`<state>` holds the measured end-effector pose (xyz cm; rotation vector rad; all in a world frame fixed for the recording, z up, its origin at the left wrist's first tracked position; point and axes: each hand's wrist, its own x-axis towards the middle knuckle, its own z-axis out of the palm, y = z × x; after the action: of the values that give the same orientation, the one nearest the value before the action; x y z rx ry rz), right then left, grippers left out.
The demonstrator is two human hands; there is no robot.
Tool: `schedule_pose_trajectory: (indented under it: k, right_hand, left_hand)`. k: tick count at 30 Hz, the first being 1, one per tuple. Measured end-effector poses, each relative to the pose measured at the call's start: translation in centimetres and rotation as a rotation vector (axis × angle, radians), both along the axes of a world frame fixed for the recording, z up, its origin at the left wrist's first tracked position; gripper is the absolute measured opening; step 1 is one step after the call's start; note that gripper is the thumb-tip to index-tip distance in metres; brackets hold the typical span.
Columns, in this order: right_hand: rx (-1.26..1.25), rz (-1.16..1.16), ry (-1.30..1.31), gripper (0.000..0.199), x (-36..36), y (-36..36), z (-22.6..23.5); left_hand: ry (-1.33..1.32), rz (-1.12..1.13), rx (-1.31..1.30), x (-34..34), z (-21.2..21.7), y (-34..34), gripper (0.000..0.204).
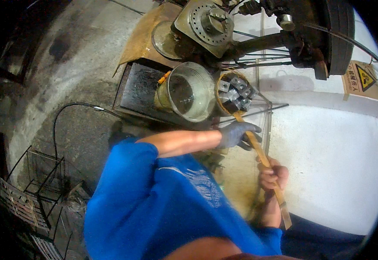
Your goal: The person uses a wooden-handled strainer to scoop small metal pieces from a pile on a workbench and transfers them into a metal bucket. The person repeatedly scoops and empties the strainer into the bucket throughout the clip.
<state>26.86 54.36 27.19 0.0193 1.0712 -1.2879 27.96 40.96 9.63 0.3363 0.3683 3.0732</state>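
A long flat yellow-brown strip [261,152] slants from the round basket at its upper end down to the lower right. My left hand [237,134], in a dark grey glove, closes around its upper part just below the basket. Farther down, my bare right hand [274,174] has its fingers wrapped round the strip, leaving its lower end sticking out past the fist. Whether the strip is wood or another material I cannot tell. Several grey metal blocks [238,89] with holes lie in the basket [220,102], whose rim is yellowish. The strip's upper tip meets that rim.
Left of the basket stands a large metal bucket [170,94] with dark contents, beside a dark flat plate [141,89]. Beyond are a round machine fixture [209,25] and a dark machine arm [262,42]. A white panel [327,160] lies right; wire racks [35,195] stand lower left.
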Motion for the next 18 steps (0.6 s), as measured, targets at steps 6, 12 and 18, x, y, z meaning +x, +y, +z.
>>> schedule_pose_trajectory:
  k: [6,12,18]
  right_hand:
    - [0.023,-0.019,-0.014,0.055,0.7,-0.4,0.1]
    - [0.032,-0.033,0.01,0.052,1.5,-0.5,0.4]
    - [0.058,-0.02,0.011,0.05,1.7,-0.8,0.4]
  left_hand:
    - [0.008,-0.078,0.002,0.4,-0.5,-0.2,0.037]
    - [0.026,-0.087,0.014,1.0,-0.5,-0.3,0.037]
    - [-0.012,-0.103,0.039,1.5,-0.4,-0.5,0.032]
